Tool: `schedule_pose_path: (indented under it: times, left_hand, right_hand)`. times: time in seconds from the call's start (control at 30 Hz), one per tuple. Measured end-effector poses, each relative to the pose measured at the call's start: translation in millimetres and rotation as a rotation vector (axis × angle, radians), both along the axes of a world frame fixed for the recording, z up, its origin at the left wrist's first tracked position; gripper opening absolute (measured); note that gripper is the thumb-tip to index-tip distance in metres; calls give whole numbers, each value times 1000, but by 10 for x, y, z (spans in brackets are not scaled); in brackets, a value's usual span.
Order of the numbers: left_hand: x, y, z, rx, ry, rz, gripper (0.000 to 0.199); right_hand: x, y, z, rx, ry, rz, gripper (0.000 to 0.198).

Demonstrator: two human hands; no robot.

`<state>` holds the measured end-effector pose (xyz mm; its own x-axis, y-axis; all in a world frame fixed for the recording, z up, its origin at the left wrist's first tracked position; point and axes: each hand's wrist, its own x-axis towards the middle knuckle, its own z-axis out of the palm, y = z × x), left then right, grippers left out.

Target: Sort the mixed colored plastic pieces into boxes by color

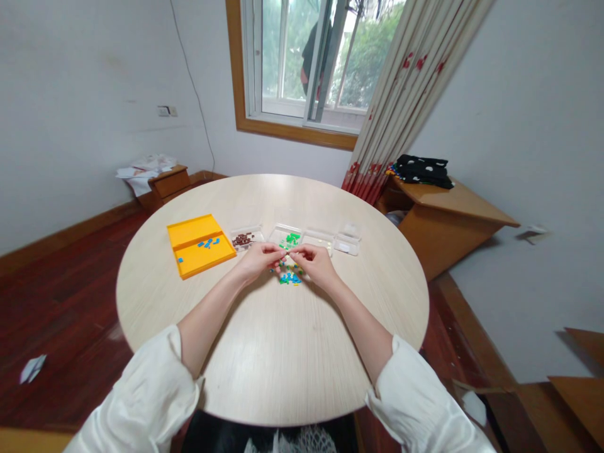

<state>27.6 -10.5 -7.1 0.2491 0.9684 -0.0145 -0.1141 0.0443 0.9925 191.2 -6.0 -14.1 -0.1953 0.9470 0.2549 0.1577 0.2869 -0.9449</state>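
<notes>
Blue pieces (289, 277) loose below left grip (259, 259), right grip (315, 263)

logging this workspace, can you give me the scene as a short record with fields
left hand: fingertips drawn together, close to those of the right hand
held item: too small to tell
loose pieces: blue, green and yellow, on the table by the hands
yellow case: open, left of the hands, some blue pieces inside
transparent boxes: in a row; one holds brown pieces, another green pieces
</notes>
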Motion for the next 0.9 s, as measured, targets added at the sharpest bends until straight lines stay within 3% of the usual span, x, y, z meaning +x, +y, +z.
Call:
schedule_pose_path:
  times: [0.37,0.9]
  left_hand:
    - [20,-19,26,105,89,30,28]
    - [75,-34,4,125,143,38,23]
  right_hand:
    - [-14,6,-13,-5,30,-6,27]
    - [-1,17,-8,40,-3,-51,26]
